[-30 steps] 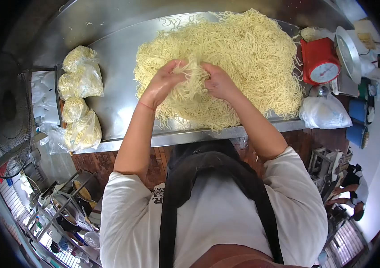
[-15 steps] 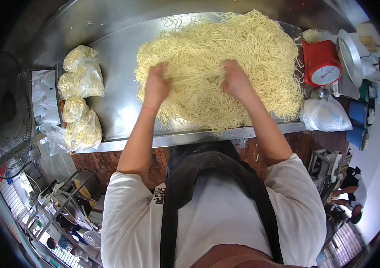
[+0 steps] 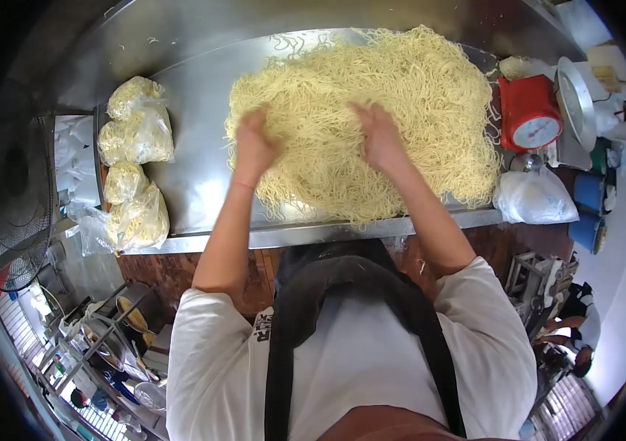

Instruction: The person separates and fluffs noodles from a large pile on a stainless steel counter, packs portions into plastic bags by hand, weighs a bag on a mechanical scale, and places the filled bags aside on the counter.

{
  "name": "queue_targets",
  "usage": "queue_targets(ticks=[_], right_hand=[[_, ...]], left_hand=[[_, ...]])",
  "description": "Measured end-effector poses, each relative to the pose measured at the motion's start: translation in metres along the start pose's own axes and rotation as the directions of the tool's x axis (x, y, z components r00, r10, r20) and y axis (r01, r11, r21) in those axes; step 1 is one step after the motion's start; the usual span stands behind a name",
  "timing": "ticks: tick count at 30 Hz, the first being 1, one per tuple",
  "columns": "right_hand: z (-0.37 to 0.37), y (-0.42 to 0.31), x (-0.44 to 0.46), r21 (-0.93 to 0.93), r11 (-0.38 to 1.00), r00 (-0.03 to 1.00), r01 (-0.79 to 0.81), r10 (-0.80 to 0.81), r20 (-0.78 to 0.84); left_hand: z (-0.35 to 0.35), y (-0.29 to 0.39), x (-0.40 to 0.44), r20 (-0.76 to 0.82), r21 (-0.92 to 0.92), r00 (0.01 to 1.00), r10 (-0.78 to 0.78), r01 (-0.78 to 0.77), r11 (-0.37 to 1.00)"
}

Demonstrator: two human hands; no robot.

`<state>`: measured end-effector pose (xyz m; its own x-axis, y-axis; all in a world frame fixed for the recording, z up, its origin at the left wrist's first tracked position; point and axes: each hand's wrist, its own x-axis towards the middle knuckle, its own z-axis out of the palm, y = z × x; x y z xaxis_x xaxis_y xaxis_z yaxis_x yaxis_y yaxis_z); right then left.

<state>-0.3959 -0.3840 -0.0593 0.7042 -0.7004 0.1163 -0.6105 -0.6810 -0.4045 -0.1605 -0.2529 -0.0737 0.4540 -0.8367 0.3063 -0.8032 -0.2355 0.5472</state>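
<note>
A wide heap of loose yellow noodles covers much of the steel table. At the heap's left part is my left hand, blurred, with its fingers stretched forward over the strands and its thumb apart. My right hand is above the middle of the heap, fingers extended and spread, with no strands gripped that I can see. Between the two hands the noodles lie loosely tangled. Some fingertips blur into the noodles, so contact there is unclear.
Clear bags of noodles lie at the table's left side. On the right are a red scale with a metal pan and a white plastic bag. A fan stands far left. Another person is at far right.
The strands stretched between my hands have dropped onto the heap. My right hand has opened and shifted slightly left; my left hand has moved slightly down.
</note>
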Motion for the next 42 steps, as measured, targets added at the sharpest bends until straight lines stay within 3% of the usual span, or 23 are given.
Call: queue_targets(ticks=[1,2,3,5,7,10,11,13,14,15,16,18,19,22,23,26,29,32,35,37,38,40,42], right_hand=[[0.011,0.0,0.001,-0.001,1.0,1.0,-0.001,0.001,0.004],[0.023,-0.005,0.002,0.167,0.986,0.998,0.007,-0.017,0.059],[0.03,-0.012,0.006,0.328,0.945,0.993,0.009,-0.046,0.106],[0.007,-0.034,0.024,0.486,0.868,0.987,-0.103,0.03,0.157],[-0.05,-0.053,0.035,0.617,0.78,0.985,-0.111,0.004,0.172],[-0.07,-0.035,0.026,0.604,0.793,0.986,-0.077,-0.029,0.163],[-0.059,-0.019,0.019,0.457,0.889,0.995,-0.042,-0.004,0.101],[-0.018,0.013,0.002,0.122,0.992,0.999,-0.008,0.012,-0.032],[-0.023,0.006,0.004,0.101,0.995,1.0,0.016,-0.014,-0.027],[-0.032,-0.009,0.0,0.084,0.996,0.999,0.034,-0.033,-0.016],[-0.035,-0.022,-0.002,0.065,0.997,0.999,0.047,-0.047,-0.008],[0.015,-0.032,0.008,0.242,0.97,0.998,0.028,-0.04,0.041],[0.02,-0.038,0.016,0.325,0.946,0.997,0.019,-0.041,0.063],[-0.031,-0.048,0.046,0.645,0.734,0.957,-0.213,0.023,0.29],[-0.045,-0.044,0.045,0.535,0.845,0.988,0.003,-0.083,0.126],[-0.069,-0.024,0.036,0.315,0.942,0.946,-0.111,0.003,0.325],[-0.019,0.033,0.003,0.126,0.99,0.995,-0.071,0.062,0.073],[-0.026,-0.001,-0.001,-0.002,1.0,0.994,0.018,-0.018,-0.107],[0.016,-0.001,0.004,0.256,0.963,0.996,0.088,-0.089,-0.007],[-0.015,-0.01,0.02,0.363,0.923,0.978,-0.13,0.06,0.2],[-0.034,-0.016,0.025,0.396,0.883,0.941,-0.252,0.129,0.313],[-0.048,-0.013,0.015,0.406,0.897,0.968,-0.174,0.081,0.237],[-0.04,0.0,0.005,0.37,0.912,0.971,-0.18,0.104,0.216]], left_hand=[[0.011,0.028,-0.005,0.067,-0.032,0.997,-0.031,0.033,0.999],[0.017,0.049,-0.011,0.142,-0.06,0.988,-0.064,0.073,0.995],[0.017,0.058,-0.007,0.222,-0.232,0.964,-0.146,0.197,0.952],[0.017,0.067,0.007,0.408,-0.512,0.881,-0.24,0.438,0.739],[-0.009,0.058,0.023,0.325,-0.556,0.914,-0.242,0.392,0.733],[-0.033,0.05,0.036,0.275,-0.528,0.933,-0.233,0.349,0.774],[-0.033,0.042,0.039,0.223,-0.496,0.947,-0.23,0.313,0.81],[-0.015,0.015,0.017,0.13,-0.173,0.987,-0.092,0.114,0.978],[-0.003,0.003,0.006,0.108,0.008,0.994,-0.012,0.011,1.0],[0.004,0.005,-0.005,0.257,-0.111,0.958,-0.131,0.164,0.98],[0.017,0.014,-0.017,0.228,-0.224,0.961,-0.157,0.209,0.952],[0.037,0.026,-0.025,0.294,-0.23,0.95,-0.105,0.177,0.957],[0.032,0.046,-0.02,0.225,-0.238,0.968,-0.108,0.162,0.958],[-0.013,0.074,0.015,0.412,-0.459,0.853,-0.321,0.499,0.736],[-0.029,0.07,0.023,0.441,-0.57,0.853,-0.28,0.507,0.647],[-0.057,0.035,0.042,0.266,-0.211,0.878,-0.398,0.455,0.865],[-0.057,0.009,0.037,0.145,0.072,0.985,-0.098,0.088,0.994],[-0.007,0.025,0.016,-0.049,-0.062,0.963,0.264,-0.267,0.962],[0.034,0.076,-0.003,0.184,-0.464,0.981,-0.065,0.145,0.874],[0.033,0.084,0.005,0.352,-0.574,0.919,-0.176,0.36,0.736],[0.018,0.087,0.013,0.405,-0.517,0.892,-0.201,0.405,0.754],[-0.025,0.091,0.033,0.502,-0.397,0.827,-0.252,0.479,0.783],[-0.031,0.078,0.032,0.414,-0.205,0.894,-0.172,0.276,0.939]])
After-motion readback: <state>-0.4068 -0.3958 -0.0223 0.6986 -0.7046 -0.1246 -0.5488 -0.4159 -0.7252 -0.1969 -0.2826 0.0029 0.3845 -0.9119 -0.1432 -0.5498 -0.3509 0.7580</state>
